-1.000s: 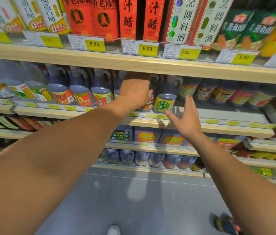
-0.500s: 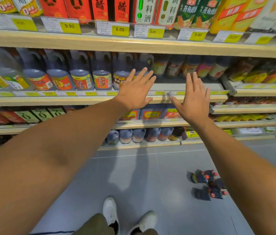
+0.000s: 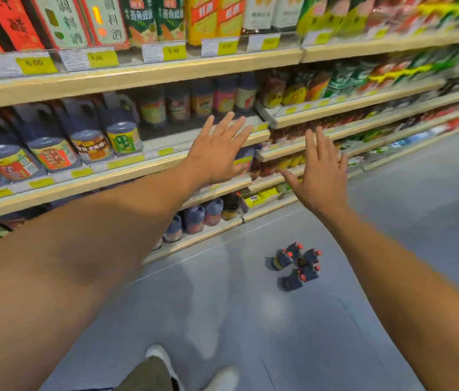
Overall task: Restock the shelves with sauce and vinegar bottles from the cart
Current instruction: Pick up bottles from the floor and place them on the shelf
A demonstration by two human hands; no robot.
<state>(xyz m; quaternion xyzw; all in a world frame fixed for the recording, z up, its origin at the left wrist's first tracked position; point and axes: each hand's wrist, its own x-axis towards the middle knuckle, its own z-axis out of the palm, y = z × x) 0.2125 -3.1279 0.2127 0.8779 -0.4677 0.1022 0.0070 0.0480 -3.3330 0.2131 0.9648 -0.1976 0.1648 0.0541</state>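
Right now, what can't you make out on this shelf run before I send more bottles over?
Head view only:
- Far right shelves: motion blur, labels unreadable.
- Bottles on the floor: too small to identify the product.
- Lower shelf: partly hidden by the left hand and forearm.
- Cart: not in frame.

1. Yellow price tag (image 3: 36, 64) on the top shelf edge reads "6.00".
2. Another yellow tag (image 3: 174, 51) further right reads "9.98".
3. Pale cartons (image 3: 65, 22) above carry "调料酒".
4. Everything else is too blurred.
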